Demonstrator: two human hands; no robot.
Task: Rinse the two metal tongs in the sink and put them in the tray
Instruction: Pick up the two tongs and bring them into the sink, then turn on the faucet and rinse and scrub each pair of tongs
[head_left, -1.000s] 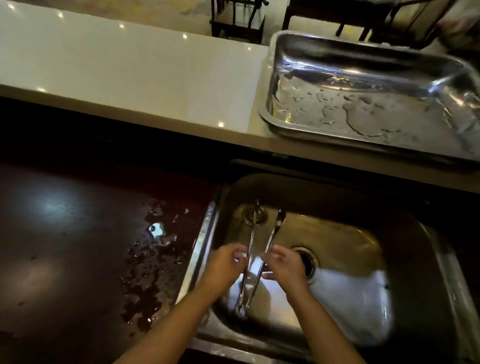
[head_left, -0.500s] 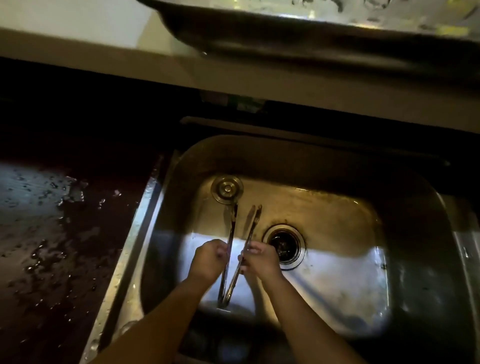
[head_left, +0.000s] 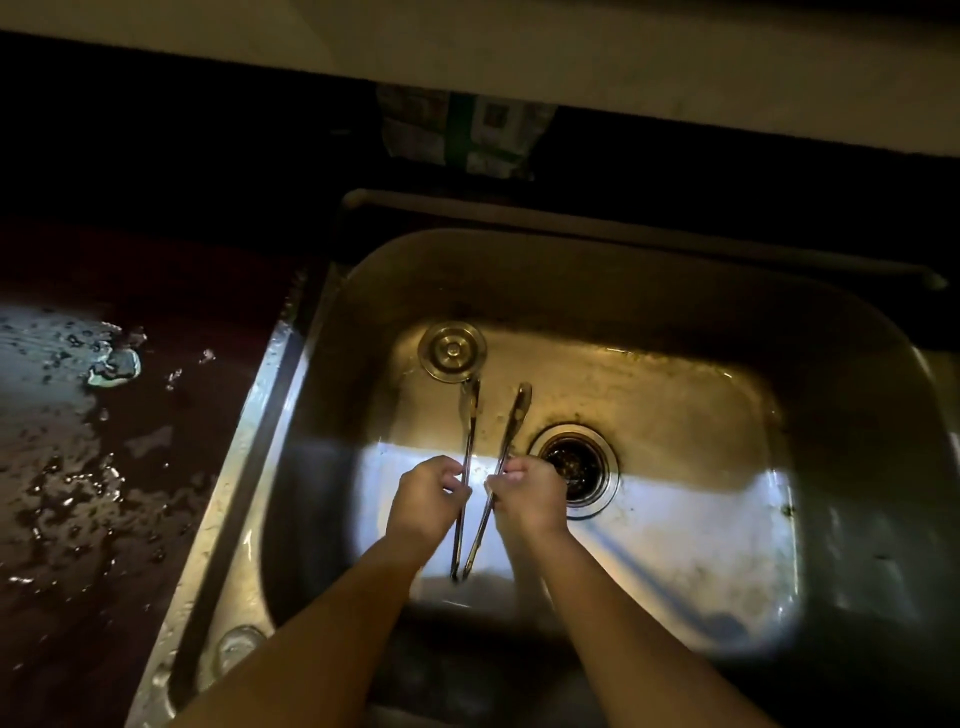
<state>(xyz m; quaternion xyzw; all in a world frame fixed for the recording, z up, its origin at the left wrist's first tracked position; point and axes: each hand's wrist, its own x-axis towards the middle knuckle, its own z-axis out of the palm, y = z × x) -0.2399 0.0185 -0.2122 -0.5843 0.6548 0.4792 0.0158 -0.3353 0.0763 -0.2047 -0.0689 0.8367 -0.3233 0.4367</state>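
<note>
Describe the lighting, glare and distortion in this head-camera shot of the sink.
Head view: dim and warm overall, with a hard-edged bright patch across the sink floor; the back wall and the gap under the counter fall near black. Glare glints off the wet counter at left. Wide-angle bending curves the sink rim. The hands, left and right, and the tongs read fairly sharp.

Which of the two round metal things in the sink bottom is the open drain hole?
The drain by the right hand: dark and hollow inside. The stopper at the far left is a solid, shiny disc.
</note>
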